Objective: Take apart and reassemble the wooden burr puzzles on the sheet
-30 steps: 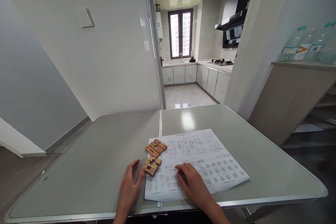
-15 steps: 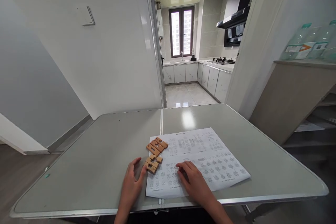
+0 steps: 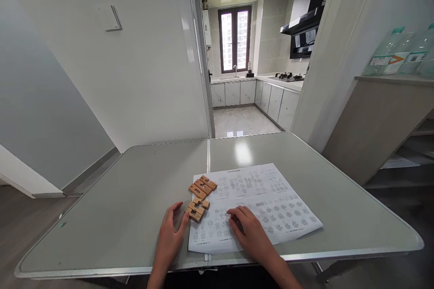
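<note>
My left hand (image 3: 171,234) lies on the grey table (image 3: 111,216), fingers spread, its thumb beside a small cluster of notched wooden puzzle blocks (image 3: 197,210). A second group of wooden blocks (image 3: 202,186) sits just beyond, on the top left corner of a printed sheet (image 3: 267,207). My right hand (image 3: 249,230) rests on that sheet of small diagrams, fingers slightly curled and apart, holding nothing.
The folding table has a seam down its middle and metal rims. A white wall with a switch (image 3: 108,18) stands behind it, a doorway opens onto a kitchen (image 3: 251,86), and a shelf at the right holds water bottles (image 3: 396,54).
Only the view has shifted slightly; both hands stay in place by the blocks and on the sheet.
</note>
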Tool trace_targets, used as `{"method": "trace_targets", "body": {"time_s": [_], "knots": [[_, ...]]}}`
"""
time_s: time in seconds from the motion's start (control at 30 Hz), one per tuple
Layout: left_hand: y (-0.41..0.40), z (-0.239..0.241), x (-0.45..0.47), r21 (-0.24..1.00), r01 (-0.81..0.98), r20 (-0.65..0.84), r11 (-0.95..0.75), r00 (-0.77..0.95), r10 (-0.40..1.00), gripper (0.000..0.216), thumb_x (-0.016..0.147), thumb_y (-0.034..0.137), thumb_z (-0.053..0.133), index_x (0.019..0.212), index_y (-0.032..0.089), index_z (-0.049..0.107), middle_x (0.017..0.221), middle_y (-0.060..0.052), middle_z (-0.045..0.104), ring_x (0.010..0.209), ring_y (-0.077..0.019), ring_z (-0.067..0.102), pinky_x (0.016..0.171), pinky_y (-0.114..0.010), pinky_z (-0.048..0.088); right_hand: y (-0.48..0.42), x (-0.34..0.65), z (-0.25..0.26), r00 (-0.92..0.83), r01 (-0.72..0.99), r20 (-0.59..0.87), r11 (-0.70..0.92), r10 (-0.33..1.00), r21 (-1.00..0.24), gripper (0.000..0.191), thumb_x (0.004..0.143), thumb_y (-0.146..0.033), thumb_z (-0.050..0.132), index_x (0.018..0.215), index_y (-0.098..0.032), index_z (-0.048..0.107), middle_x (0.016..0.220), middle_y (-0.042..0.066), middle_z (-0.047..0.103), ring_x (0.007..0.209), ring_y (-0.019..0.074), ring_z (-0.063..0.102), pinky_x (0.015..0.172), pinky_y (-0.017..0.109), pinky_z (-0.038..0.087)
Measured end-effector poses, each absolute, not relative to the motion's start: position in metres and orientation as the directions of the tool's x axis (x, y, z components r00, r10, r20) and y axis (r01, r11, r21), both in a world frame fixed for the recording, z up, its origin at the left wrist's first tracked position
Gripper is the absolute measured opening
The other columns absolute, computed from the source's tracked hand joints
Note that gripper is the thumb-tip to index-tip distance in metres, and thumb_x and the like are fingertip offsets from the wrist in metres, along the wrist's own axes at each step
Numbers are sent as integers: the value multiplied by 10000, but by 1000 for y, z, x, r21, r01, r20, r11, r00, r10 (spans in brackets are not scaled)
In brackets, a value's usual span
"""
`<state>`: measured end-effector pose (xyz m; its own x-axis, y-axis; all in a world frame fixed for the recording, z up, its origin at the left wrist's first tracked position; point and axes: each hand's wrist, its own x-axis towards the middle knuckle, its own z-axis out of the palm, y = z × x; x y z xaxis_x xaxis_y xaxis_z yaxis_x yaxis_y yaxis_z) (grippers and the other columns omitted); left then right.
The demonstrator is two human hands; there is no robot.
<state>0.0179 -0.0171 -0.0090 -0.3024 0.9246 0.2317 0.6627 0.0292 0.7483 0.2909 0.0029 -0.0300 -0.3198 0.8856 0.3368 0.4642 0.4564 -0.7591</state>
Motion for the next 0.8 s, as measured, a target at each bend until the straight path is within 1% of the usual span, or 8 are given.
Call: {"method": "trace_targets", "body": {"time_s": [0.2, 0.37, 0.6, 0.8], "knots": [[-19, -7, 18, 735, 677, 232, 31, -294, 927, 481, 932, 558, 546, 1261, 211, 608, 1324, -130, 668, 1268, -338, 627, 1090, -550, 498, 3, 291, -30, -318, 461, 355, 471, 879, -752, 210, 1010, -177, 498, 1137, -252, 647, 1018, 63, 697, 964, 247, 667, 835, 398, 571], [-18, -8, 18, 734, 678, 237, 29, -297, 925, 478, 933, 562, 546, 1254, 216, 616, 1318, -125, 677, 1257, -332, 636, 1072, -527, 516, 3, 291, -31, -316, 463, 355, 470, 880, -752, 204, 1007, -178, 505, 1130, -258, 646, 1024, 61, 693, 975, 253, 670, 839, 394, 569], [-17, -9, 17, 715, 698, 234, 32, -282, 930, 488, 938, 567, 524, 1258, 208, 604, 1315, -123, 675, 1251, -325, 637, 1077, -528, 509, 2, 291, -26, -323, 458, 331, 452, 887, -765, 224, 1007, -153, 499, 1153, -249, 638, 1043, 67, 694, 991, 253, 659, 854, 402, 560], [-16, -10, 16, 719, 695, 250, 23, -290, 924, 473, 927, 562, 542, 1239, 214, 621, 1286, -115, 695, 1222, -321, 659, 1064, -517, 525, 3, 291, -28, -318, 459, 348, 464, 882, -757, 226, 999, -143, 507, 1140, -257, 642, 1035, 58, 697, 992, 255, 659, 851, 394, 554]]}}
